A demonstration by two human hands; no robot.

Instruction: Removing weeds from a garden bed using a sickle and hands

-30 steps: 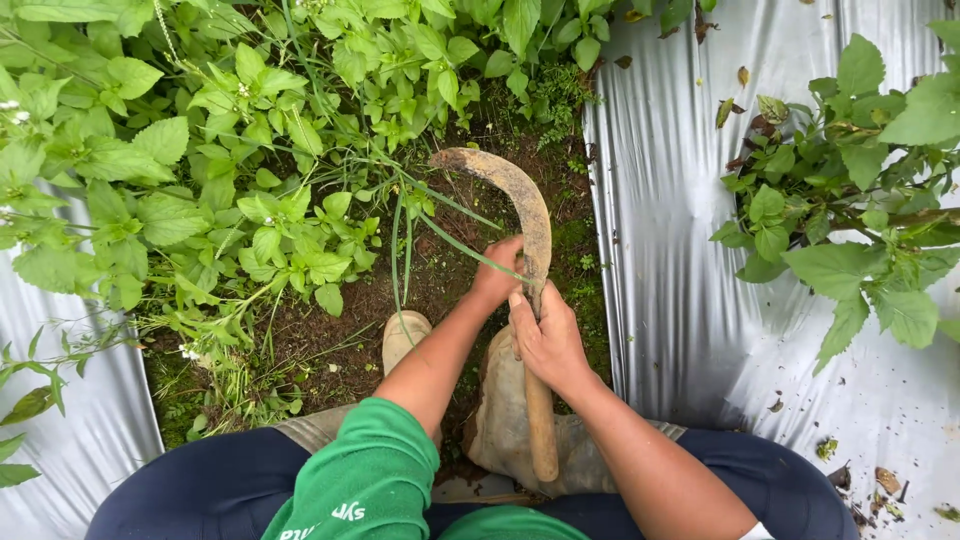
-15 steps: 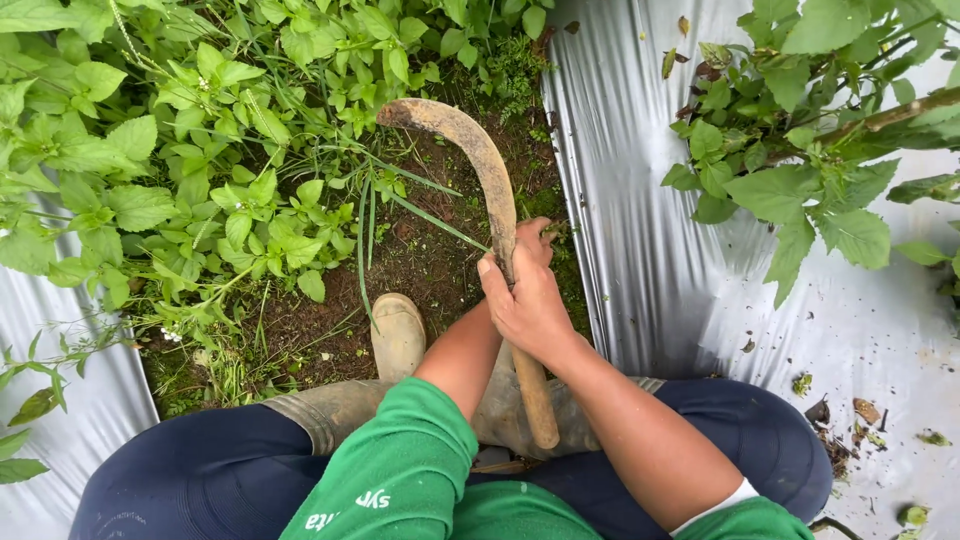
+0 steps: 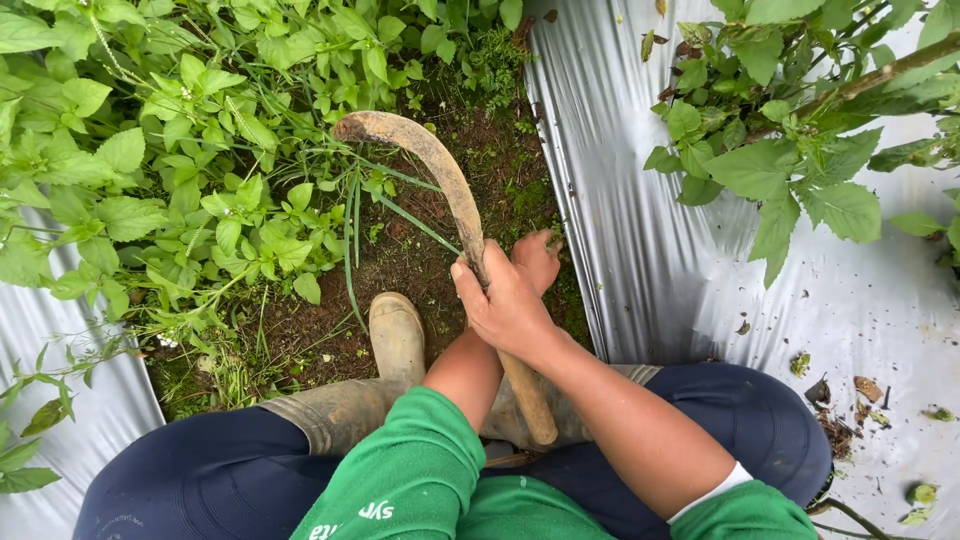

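Note:
My right hand [image 3: 505, 305] is shut around the wooden handle of a sickle [image 3: 455, 200]. Its rusty curved blade arches up and left over bare soil, and the tip ends near the weeds. My left hand [image 3: 537, 258] lies just beyond the right hand, to the right of the blade, with its fingers curled close to the soil. The right hand partly hides it, so whether it holds anything is unclear. Long grass blades [image 3: 352, 225] hang under the sickle's curve.
A muddy rubber boot [image 3: 397, 335] stands on the soil strip [image 3: 440, 265] below the hands. Silver plastic sheeting [image 3: 640, 250] covers the ground to the right and at lower left [image 3: 60, 470]. Dense leafy weeds [image 3: 170, 170] fill the left side; a leafy plant [image 3: 790, 170] overhangs the sheeting.
Both hands and the sickle have drawn back toward my body. The left hand, earlier gripping grass stalks by the blade, now sits behind the right hand.

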